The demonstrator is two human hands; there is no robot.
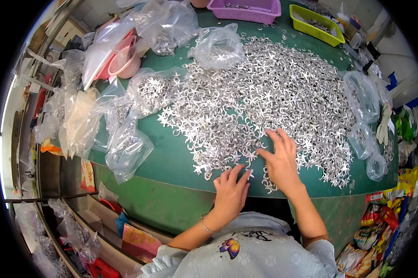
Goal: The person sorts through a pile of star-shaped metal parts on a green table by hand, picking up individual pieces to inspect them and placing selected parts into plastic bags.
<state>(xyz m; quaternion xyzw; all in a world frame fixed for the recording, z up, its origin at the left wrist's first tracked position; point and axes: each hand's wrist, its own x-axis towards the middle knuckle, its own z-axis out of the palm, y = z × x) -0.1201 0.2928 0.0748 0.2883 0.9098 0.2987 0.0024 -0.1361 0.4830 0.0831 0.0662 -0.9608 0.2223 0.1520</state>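
A wide heap of small silvery metal pieces [292, 92], many star-shaped and others curved like rings or crescents, covers the middle of the green table [169, 169]. By the near edge of this heap, my left hand [231, 192] has its fingers drawn in, with a small star-shaped metal piece [250, 174] at the tips. My right hand [282, 164] hovers over the heap's near side, thumb and index finger apart. A small cluster of pieces [268, 181] lies under and beside its wrist side, near the table edge.
Clear plastic bags [128, 150], some with metal pieces, crowd the table's left side near pink basins [125, 65]. A purple tray [246, 13] and a yellow-green tray [317, 28] stand at the back. More bags [361, 99] lie right; open drawers [97, 217] sit lower left.
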